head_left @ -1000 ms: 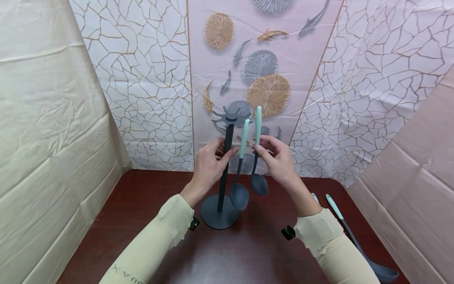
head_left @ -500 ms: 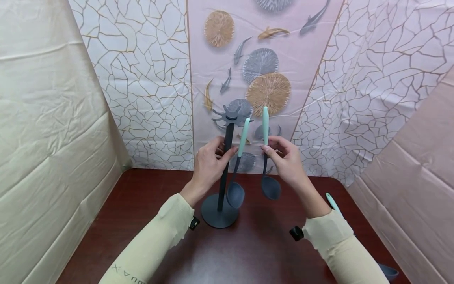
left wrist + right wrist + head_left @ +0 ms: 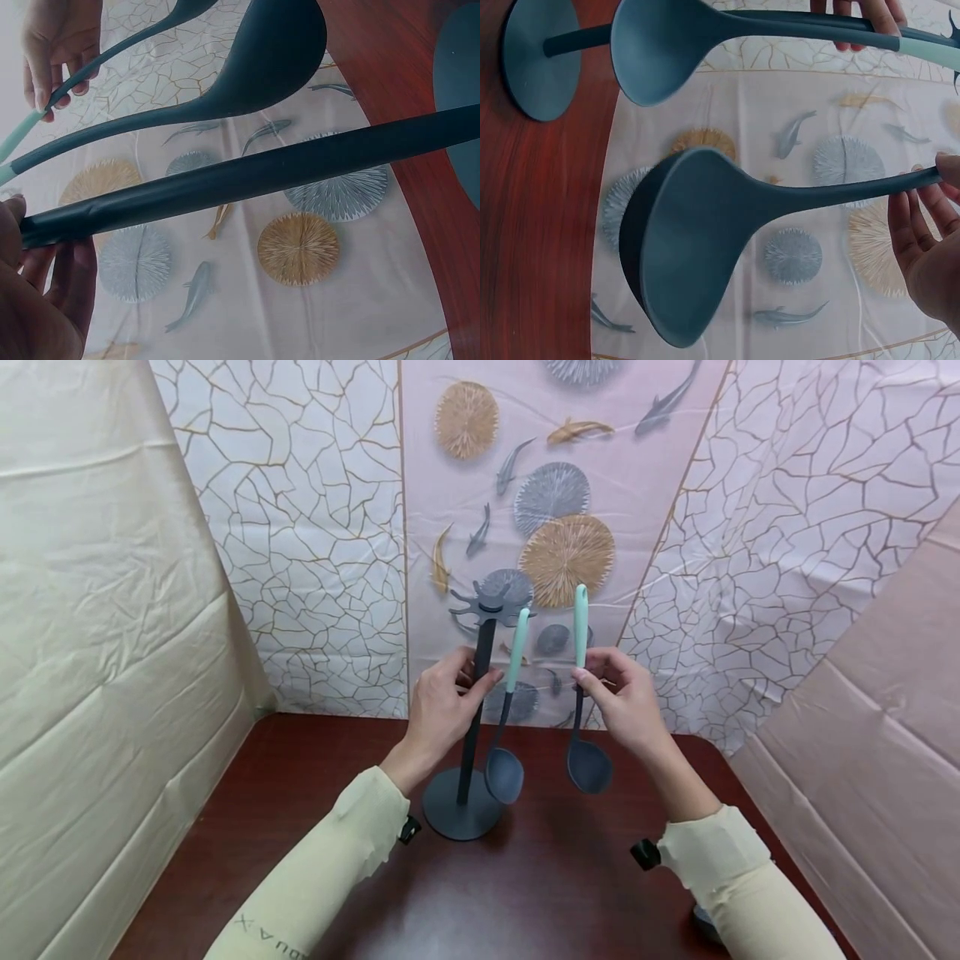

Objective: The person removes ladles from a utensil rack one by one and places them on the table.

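Note:
A dark utensil stand has a round base [image 3: 462, 814], a slim pole [image 3: 262, 174] and a ring of hooks [image 3: 491, 602] on top. My left hand [image 3: 442, 703] grips the pole below the hooks, thumb across its front. From the hook on the right hangs a ladle [image 3: 505, 775] with a mint handle, its bowl low beside the pole. To the right, my right hand [image 3: 624, 700] pinches a second ladle [image 3: 697, 247] where its mint handle meets the dark shaft. That ladle is upright, handle end up, bowl down above the table, apart from the stand.
The dark red table [image 3: 480, 893] is glossy. At its right side, part of a dark utensil [image 3: 705, 923] shows beside the right sleeve, mostly hidden by it. Patterned cloth [image 3: 315, 527] hangs behind, with padded cloth walls on both sides.
My right hand has moved right with its ladle, away from the stand. The hanging ladle has swayed slightly. The right arm now covers most of the utensils at the table's right.

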The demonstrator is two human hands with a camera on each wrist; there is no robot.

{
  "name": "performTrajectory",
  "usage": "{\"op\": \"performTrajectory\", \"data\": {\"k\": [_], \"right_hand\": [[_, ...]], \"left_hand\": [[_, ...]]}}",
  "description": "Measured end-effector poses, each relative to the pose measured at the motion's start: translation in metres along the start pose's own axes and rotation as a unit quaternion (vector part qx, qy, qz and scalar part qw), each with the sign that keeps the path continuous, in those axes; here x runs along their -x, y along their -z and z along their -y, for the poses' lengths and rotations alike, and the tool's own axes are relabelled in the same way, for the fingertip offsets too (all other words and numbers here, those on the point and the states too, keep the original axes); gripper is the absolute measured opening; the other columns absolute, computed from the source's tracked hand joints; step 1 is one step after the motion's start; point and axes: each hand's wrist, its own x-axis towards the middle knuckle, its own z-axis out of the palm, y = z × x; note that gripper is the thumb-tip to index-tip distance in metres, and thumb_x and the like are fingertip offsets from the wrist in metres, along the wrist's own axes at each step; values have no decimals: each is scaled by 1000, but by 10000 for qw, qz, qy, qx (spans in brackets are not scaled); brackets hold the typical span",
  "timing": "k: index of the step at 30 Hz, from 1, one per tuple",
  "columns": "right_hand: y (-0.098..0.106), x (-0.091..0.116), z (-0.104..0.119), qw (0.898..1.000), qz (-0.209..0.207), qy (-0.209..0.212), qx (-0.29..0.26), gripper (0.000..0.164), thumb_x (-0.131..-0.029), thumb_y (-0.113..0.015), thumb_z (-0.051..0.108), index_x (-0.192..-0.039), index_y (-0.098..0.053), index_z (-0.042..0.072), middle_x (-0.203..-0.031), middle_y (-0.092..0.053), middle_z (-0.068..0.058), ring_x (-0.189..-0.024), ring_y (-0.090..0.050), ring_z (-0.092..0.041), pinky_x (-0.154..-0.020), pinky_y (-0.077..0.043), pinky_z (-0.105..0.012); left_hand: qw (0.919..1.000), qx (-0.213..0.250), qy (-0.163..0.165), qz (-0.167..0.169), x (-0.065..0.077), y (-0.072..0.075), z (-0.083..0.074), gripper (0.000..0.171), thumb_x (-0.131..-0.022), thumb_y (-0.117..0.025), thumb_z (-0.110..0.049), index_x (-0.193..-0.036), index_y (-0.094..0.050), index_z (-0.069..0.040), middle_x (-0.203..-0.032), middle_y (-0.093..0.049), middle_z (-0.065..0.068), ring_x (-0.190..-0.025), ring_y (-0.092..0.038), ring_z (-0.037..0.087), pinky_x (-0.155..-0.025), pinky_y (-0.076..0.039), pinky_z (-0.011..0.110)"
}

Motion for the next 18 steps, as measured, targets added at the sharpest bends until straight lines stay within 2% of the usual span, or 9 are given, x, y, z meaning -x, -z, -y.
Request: {"op": "performTrajectory", "data": {"k": [12,18], "right_hand": [[14,3,-9,9970,104,-259,721,18,-104,-71,11,-118,-68,0,-99,-70,-20,-81,-71,-21,-72,-58,-25],[20,8,-18,9932,111,-406,1083,22,-104,-71,11,-118,-66,-3,-98,-69,-19,-79,-71,-16,-69,-60,-28]], "left_hand": [[10000,-82,23,48,-1,-1,0,21,-99,-78,-37,-102,-69,-18,-81,-70,-5,-75,-73,8,-65,-58,27],[9999,-97,36,60,-1,0,-1,21,-100,-77,-36,-104,-68,-18,-82,-70,-5,-75,-73,8,-66,-59,27]]}}
